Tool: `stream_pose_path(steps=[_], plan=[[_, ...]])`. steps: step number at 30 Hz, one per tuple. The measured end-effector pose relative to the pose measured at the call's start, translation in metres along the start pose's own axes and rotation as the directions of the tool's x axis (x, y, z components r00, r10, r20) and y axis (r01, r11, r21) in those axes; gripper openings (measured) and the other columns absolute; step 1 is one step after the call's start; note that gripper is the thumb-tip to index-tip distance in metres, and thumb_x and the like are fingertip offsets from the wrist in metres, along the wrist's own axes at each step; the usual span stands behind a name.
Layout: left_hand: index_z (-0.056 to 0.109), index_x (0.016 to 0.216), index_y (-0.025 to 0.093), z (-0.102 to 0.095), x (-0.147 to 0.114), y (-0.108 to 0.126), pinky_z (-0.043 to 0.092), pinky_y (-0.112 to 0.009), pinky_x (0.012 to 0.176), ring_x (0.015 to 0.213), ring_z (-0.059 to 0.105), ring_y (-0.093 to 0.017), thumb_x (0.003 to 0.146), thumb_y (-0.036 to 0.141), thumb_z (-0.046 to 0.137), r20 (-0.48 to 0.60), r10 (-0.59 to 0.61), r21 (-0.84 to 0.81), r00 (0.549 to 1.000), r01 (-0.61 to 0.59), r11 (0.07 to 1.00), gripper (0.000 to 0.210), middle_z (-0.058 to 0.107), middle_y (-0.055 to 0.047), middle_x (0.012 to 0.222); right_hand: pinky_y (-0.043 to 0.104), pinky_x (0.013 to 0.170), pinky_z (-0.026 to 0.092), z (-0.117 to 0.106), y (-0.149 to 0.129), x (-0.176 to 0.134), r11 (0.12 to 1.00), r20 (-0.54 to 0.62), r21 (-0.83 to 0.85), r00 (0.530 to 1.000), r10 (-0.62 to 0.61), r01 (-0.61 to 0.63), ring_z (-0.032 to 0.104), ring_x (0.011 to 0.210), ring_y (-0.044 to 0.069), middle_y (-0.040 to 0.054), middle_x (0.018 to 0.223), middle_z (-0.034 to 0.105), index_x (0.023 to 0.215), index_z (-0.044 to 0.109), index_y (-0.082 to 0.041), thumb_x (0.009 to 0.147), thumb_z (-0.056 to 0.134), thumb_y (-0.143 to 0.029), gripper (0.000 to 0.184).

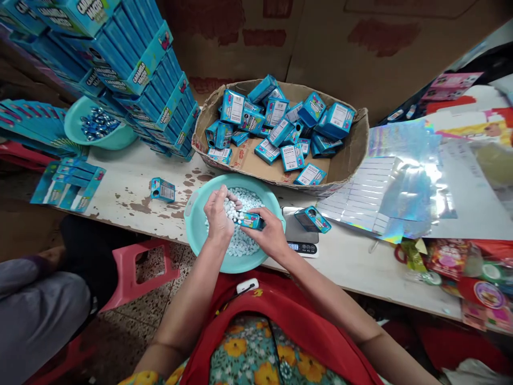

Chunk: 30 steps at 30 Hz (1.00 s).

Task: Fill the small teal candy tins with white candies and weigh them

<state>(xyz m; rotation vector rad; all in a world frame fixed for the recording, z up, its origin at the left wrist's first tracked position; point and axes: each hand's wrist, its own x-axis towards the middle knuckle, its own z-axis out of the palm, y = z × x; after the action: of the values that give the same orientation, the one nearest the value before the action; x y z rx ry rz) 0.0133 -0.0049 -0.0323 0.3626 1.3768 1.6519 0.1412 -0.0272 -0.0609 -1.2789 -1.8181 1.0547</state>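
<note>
A turquoise basin (192,227) of small white candies (244,243) stands at the table's front edge. Over it, my left hand (219,211) is cupped around a handful of the candies, beside the end of a small blue candy box (250,220). My right hand (270,232) grips that box, tilted toward the left hand. Just right of the basin lies a digital kitchen scale (298,235) with a lit display. Another blue box (313,219) with a round hole rests partly on the scale. A further blue box (163,190) sits left of the basin.
Behind the basin, a cut-down cardboard carton (248,158) holds many blue boxes. Tall stacks of blue display boxes (148,85) rise at the left, near a bowl (124,138) of foil-wrapped sweets. Shiny sheets (417,182) lie at right. A person's leg (44,305) and a pink stool (128,272) are at left.
</note>
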Motion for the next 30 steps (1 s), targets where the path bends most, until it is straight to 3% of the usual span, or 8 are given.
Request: stream_pose_path(steps=[14,18,24,28,30], plan=[[0.053,0.069,0.017,0.01,-0.004,-0.006,0.046,-0.024,0.059,0.054,0.058,-0.011,0.079,0.042,0.061,0.0,0.118,0.086,0.993,-0.118,0.989,0.028,0.055,0.003,0.058,0.033,0.082,0.046,-0.006,-0.002,0.006,0.998,-0.019,0.056,0.999,0.027,-0.026,0.062,0.091,0.021,0.0023,0.093,0.066,0.097,0.062,-0.022,0.071,0.073,-0.028,0.029],[0.054,0.074,0.017,0.007,-0.005,-0.006,0.047,-0.025,0.061,0.055,0.059,-0.012,0.082,0.042,0.057,0.047,0.129,0.097,0.991,-0.133,0.986,0.026,0.056,0.002,0.055,0.034,0.083,0.047,-0.003,-0.001,0.008,0.996,-0.039,0.072,0.998,0.058,-0.055,0.061,0.091,0.021,0.0019,0.094,0.065,0.098,0.061,-0.023,0.071,0.072,-0.028,0.029],[0.056,0.075,0.016,0.004,-0.007,-0.013,0.05,-0.027,0.067,0.061,0.061,-0.012,0.083,0.038,0.057,0.097,0.136,-0.001,0.986,-0.137,0.991,0.024,0.058,0.001,0.063,0.034,0.084,0.047,0.001,0.007,0.006,0.994,-0.024,0.103,0.999,0.035,-0.033,0.061,0.093,0.021,0.0026,0.095,0.065,0.098,0.061,-0.022,0.07,0.072,-0.024,0.03],[0.055,0.078,0.017,0.005,-0.01,-0.012,0.047,-0.025,0.058,0.051,0.056,-0.012,0.085,0.04,0.055,0.164,0.101,-0.023,0.981,-0.099,0.995,0.024,0.052,0.003,0.054,0.034,0.083,0.047,0.002,0.01,0.006,0.995,0.003,0.094,0.999,0.034,-0.034,0.061,0.092,0.021,0.0031,0.094,0.065,0.098,0.062,-0.021,0.069,0.073,-0.023,0.031],[0.054,0.078,0.018,-0.001,-0.007,-0.011,0.045,-0.025,0.054,0.044,0.05,-0.01,0.085,0.041,0.055,0.148,0.105,-0.006,0.983,-0.106,0.994,0.025,0.046,0.005,0.049,0.035,0.083,0.047,-0.002,0.012,0.006,0.994,0.0,0.102,0.999,0.036,-0.035,0.061,0.091,0.021,0.0033,0.094,0.065,0.097,0.063,-0.021,0.069,0.074,-0.025,0.031]])
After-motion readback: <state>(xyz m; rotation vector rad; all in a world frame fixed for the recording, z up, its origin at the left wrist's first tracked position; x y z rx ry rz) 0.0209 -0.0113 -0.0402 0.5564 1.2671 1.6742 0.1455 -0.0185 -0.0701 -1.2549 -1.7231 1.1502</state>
